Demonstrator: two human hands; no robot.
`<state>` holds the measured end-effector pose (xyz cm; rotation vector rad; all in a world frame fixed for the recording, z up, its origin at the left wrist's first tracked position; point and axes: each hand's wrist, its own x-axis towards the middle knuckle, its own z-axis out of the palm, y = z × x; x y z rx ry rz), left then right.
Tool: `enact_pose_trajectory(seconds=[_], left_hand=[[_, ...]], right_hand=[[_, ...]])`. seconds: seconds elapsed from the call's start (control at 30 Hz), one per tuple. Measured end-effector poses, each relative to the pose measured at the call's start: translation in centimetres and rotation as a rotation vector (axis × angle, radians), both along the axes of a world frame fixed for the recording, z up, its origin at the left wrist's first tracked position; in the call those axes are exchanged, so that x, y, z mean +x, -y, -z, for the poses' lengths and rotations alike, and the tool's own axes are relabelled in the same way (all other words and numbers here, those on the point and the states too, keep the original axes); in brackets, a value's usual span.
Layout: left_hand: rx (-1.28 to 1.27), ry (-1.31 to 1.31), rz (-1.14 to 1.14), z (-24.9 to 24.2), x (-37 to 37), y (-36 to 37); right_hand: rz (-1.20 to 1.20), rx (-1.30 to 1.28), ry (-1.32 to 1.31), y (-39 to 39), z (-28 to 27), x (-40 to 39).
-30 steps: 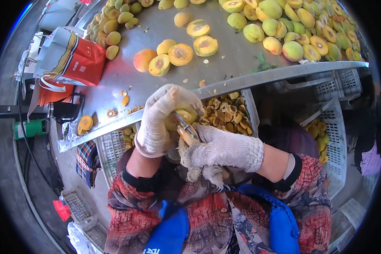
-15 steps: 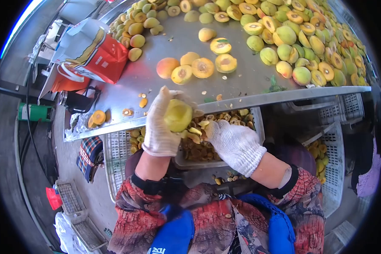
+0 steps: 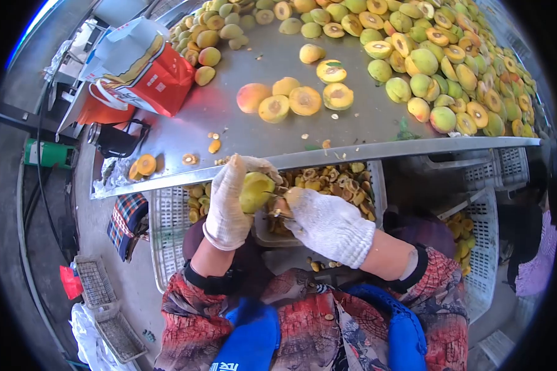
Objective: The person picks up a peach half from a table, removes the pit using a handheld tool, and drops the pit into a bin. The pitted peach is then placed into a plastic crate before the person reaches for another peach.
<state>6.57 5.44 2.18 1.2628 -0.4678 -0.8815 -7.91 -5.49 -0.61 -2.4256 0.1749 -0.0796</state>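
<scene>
My left hand (image 3: 224,207), in a white knit glove, grips a yellow-green peach half (image 3: 255,193) just in front of the table's edge. Close beside the fruit, my gloved right hand (image 3: 334,226) has its fingers curled around something small, mostly hidden. A brownish piece (image 3: 280,208) shows at its fingertips, too blurred to name. Beneath both hands is a crate holding cut fruit scraps (image 3: 334,180). Several peach halves (image 3: 304,101) and a whole-looking peach (image 3: 252,98) lie on the metal table ahead.
A metal table (image 3: 185,139) spans the front, its raised edge (image 3: 390,147) near my hands. Peaches (image 3: 424,62) are heaped at the right. A red and white bag (image 3: 161,80) stands at the left. White crates (image 3: 167,238) flank my legs.
Both hands have come slightly lower and to the left. The peach half has turned in my left hand, and the yellow curled pieces by my right fingertips no longer show there.
</scene>
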Motion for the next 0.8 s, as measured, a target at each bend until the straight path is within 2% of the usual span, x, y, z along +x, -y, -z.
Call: enact_pose_trajectory(seconds=[0.1,0.13,0.2,0.27,0.37,0.43,0.47,0.53,0.6,0.7,0.73,0.77,0.8], left_hand=[[0.062,0.05,0.065,0.0,-0.9,0.5],[0.09,0.066,0.08,-0.1,-1.0,0.5],[0.085,0.052,0.038,-0.3,-1.1,0.3],[0.026,0.073,0.028,0.1,-0.8,-0.2],[0.079,0.204,-0.055,-0.9,-0.1,-1.8],[0.254,0.411,-0.176,-1.6,1.3,-3.6],[0.44,0.65,-0.19,-1.4,3.3,-5.1],[0.971,1.486,-0.014,-3.0,6.3,-6.6],[0.883,1.568,-0.112,-1.8,9.7,-7.8],[0.727,1.288,-0.112,-4.1,8.2,-1.1],[0.742,1.123,-0.042,-3.5,8.9,1.5],[0.698,1.133,0.013,-1.5,10.4,3.8],[0.887,1.091,0.067,-1.9,9.8,6.9]], right_hand=[[0.043,-0.135,0.111,-0.1,0.9,0.2],[0.067,-0.15,0.051,0.0,0.6,0.2],[0.106,-0.184,-0.064,0.4,-0.4,0.5],[0.176,-0.3,0.01,0.5,-0.1,0.3],[0.216,-0.441,0.02,0.5,-0.1,0.0],[0.238,-0.473,-0.046,0.8,0.3,-0.3],[0.252,-0.489,-0.079,1.1,0.5,-0.4],[0.25,-0.441,-0.158,1.7,0.4,-0.9],[0.253,-0.361,-0.229,2.0,-0.1,-1.1],[0.227,-0.357,-0.226,1.8,0.2,-1.2],[0.227,-0.353,-0.222,1.9,0.1,-1.2],[0.233,-0.337,-0.234,1.9,-0.2,-1.1],[0.228,-0.333,-0.225,2.0,-0.3,-1.1]])
